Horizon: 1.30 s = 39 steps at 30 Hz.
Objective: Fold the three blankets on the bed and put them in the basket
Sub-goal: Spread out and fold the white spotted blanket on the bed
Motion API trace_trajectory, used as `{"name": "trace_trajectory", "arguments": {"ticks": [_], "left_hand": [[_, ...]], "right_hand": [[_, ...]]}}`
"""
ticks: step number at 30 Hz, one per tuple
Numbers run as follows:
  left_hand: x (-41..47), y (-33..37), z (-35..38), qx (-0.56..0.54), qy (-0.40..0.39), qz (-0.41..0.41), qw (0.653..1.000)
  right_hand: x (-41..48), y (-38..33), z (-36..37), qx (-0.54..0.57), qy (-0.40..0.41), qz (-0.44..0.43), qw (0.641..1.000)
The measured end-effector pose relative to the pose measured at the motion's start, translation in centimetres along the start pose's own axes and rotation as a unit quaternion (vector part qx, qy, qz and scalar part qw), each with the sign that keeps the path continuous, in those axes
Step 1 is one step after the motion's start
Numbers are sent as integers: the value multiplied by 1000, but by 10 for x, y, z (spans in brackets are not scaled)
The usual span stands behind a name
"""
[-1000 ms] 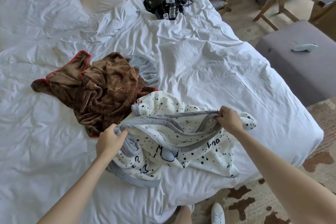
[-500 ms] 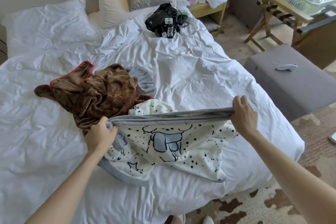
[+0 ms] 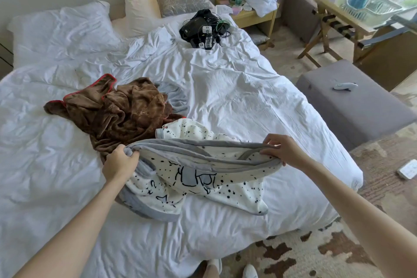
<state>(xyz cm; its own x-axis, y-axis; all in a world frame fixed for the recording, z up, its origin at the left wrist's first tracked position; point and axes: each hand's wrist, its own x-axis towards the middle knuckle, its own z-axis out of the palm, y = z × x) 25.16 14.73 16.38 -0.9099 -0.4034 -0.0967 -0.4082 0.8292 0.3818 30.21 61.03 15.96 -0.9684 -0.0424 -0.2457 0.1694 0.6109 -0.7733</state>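
Head view: left hand [image 3: 119, 162] and right hand [image 3: 285, 150] both grip spotted blanket [image 3: 203, 178] gray edge, above bed [image 3: 237, 97]. Brown blanket [image 3: 117, 110] crumpled beside it.

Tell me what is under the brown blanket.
A grey blanket pokes out from under the brown blanket at its far right edge; how far it runs beneath is covered.

Bare along the whole visible length of the left forearm [image 3: 74, 228] and the right forearm [image 3: 361, 207], up to the wrists. Bare too at the left hand [image 3: 119, 162] and the right hand [image 3: 286, 151]. Wears white shoes, seen at the near edge: right shoe [image 3: 250, 271] plain and round-toed, left shoe [image 3: 217, 263] half hidden behind a bare leg [image 3: 209, 273].
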Motion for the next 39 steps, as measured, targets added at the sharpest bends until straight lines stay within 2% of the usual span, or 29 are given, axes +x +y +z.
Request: {"name": "trace_trajectory", "arguments": {"ticks": [5, 9, 12, 14, 15, 16, 17, 18, 19, 20, 21, 22, 25, 28, 30, 32, 34, 36, 37, 38, 39], "left_hand": [[4, 4, 4, 6, -5, -11, 1000], [9, 1, 4, 18, 1, -8, 1000], [9, -1, 8, 35, -3, 8, 999], [7, 0, 14, 39, -8, 10, 999], [5, 0, 17, 36, -10, 8, 999], [4, 0, 21, 32, -11, 8, 999], [2, -1, 24, 31, -14, 10, 999], [1, -2, 27, 32, -18, 12, 999], [0, -4, 29, 33, -22, 13, 999], [1, -5, 30, 34, -24, 12, 999], [2, -6, 30, 33, -24, 10, 999], [3, -6, 30, 30, -22, 10, 999], [8, -8, 26, 24, -17, 5, 1000], [12, -10, 20, 20, -10, -9, 1000], [14, -11, 15, 23, -12, -13, 1000], [14, -11, 9, 27, -11, -2, 1000], [12, -7, 1, 26, -4, 13, 1000], [10, 2, -9, 20, 8, 25, 999], [8, 7, -16, 16, 15, 30, 999], [7, 13, -24, 12, 24, 33, 999], [6, 19, -33, 4, 34, 35, 999]], "right_hand": [[-5, -1, 3, -21, 20, -9, 1000], [-4, 9, -4, -116, 26, 8, 993], [-2, 18, -2, -258, 38, 62, 963], [1, 21, 7, -277, 91, 143, 946], [3, 21, 13, -210, 116, 194, 951], [8, 20, 17, -69, 148, 260, 952], [14, 18, 20, 123, 173, 339, 916], [19, 15, 22, 318, 181, 400, 840], [24, 13, 24, 466, 187, 430, 750], [29, 12, 25, 553, 194, 442, 678], [33, 13, 25, 596, 193, 439, 644], [36, 13, 24, 612, 181, 423, 643], [36, 6, 14, 616, 96, 328, 710], [27, 2, 0, 504, -1, 216, 836], [22, 1, -4, 367, 14, 199, 909], [15, -4, -6, 105, 76, 206, 970], [9, -8, -12, -145, 125, 154, 969], [2, -14, -22, -244, 148, 133, 949], [-1, -20, -29, -242, 153, 143, 947], [-4, -28, -38, -192, 161, 157, 955], [-7, -38, -47, -92, 176, 177, 964]]}}
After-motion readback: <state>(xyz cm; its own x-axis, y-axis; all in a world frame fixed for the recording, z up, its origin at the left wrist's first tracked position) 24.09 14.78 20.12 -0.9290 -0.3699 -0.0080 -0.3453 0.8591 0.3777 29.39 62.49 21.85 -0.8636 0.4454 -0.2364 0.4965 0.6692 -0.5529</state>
